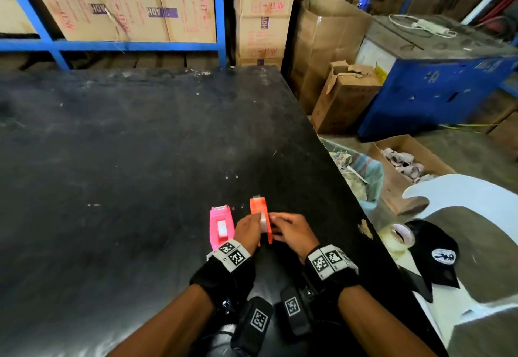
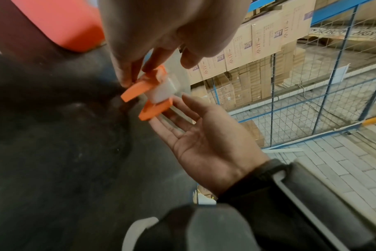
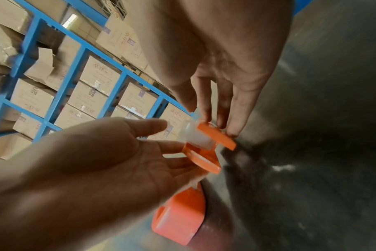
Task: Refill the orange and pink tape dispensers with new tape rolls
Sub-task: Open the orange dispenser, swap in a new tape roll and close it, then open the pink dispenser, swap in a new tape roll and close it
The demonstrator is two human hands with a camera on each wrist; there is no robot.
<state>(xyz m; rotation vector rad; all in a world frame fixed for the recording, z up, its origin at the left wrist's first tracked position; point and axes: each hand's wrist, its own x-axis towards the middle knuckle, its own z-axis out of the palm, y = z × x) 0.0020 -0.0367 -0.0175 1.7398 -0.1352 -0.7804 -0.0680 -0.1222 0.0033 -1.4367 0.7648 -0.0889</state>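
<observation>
The orange tape dispenser [image 1: 256, 208] stands on edge near the front of the black table [image 1: 140, 146]. A white tape roll [image 1: 263, 222] sits between its two side plates, which stand slightly apart in the wrist views [image 2: 135, 90] [image 3: 217, 135]. My left hand [image 1: 246, 230] touches its left side with straight fingers [image 2: 127, 74], the thumb free above. My right hand [image 1: 293, 230] lies flat-fingered against its right side [image 2: 208, 141]. The pink dispenser [image 1: 221, 226] stands just left of my left hand, a white roll inside it.
To the right of the table's edge is a white plastic chair [image 1: 462, 196] with a black cap [image 1: 437, 253] and clear tape rolls [image 1: 398, 237]. Beyond it are a cardboard box of empty cores [image 1: 403, 163], a bagged bin [image 1: 361, 177] and a blue machine [image 1: 434, 81]. Carton shelves [image 1: 126, 6] stand behind the table.
</observation>
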